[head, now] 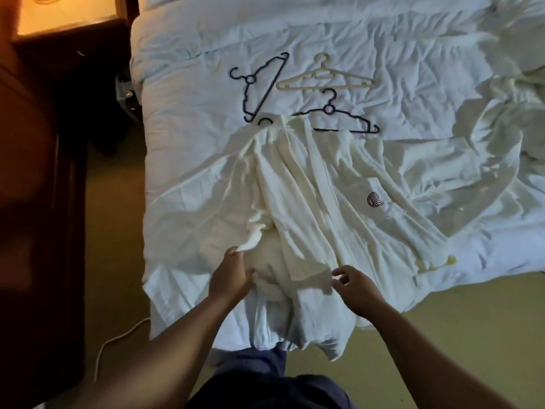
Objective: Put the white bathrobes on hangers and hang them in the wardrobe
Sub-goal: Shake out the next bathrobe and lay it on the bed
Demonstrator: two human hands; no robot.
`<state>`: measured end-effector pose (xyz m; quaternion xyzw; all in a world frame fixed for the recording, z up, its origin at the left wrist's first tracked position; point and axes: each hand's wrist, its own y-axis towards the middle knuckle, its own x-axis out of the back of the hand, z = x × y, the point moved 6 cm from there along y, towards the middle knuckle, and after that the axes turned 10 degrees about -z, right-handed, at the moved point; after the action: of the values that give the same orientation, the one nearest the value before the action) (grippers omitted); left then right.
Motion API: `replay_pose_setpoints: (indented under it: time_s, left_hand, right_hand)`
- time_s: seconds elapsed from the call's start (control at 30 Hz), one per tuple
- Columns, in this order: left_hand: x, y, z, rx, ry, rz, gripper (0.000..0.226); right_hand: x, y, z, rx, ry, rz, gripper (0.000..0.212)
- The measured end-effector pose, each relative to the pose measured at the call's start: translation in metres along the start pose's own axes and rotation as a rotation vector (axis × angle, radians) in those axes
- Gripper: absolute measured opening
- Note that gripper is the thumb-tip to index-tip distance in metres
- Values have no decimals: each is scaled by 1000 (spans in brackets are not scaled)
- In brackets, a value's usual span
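Far left: dark wooden cabinet (44,172), top lit orange. A pale cable (118,340) trails across the carpet (118,216) beside the bed (206,39).

Your left hand (231,273) rests on the near part of the bathrobe (309,196), fingertips clamped on a bunched fold of its cloth.

The bathrobe lies spread on the duvet, collar pointing away from you, hem toward you at the bed's near edge. A small dark hook (265,121) pokes out just left of the collar; what it belongs to is hidden under the cloth. Whiter cloth (265,320) lies beneath the robe and hangs over the bed edge; cannot tell whether it is another robe.

Beyond the collar, three loose hangers on the duvet: a dark hanger (259,84) tipped on end at left, a cream hanger (324,81) just right of it, a second dark hanger (339,118) nearer you, one end touching the robe's shoulder.

Your right hand (354,286) sits at the robe's lower edge, fingers curled, thumb near forefinger; cannot tell whether cloth is pinched between them.

Right of centre, a dark round crest (375,199) marks the robe's chest.
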<state>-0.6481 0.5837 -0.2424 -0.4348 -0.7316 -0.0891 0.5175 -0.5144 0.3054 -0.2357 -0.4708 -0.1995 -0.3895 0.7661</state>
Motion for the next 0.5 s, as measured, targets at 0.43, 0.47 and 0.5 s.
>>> replay_pose_setpoints:
  time_s: [0.43,0.47,0.5]
  left_hand:
    - [210,-25,76,-302,618,-626,28]
    - [197,-35,88,-278,681,-540,21]
    - [178,-44,101,-233,743,-408,15]
  right_hand:
    - [-24,32,8,-153,-20,-190,38]
    - [-24,31,4,-183,-9,-214,40]
    - [-22,28,3,-218,0,-231,42]
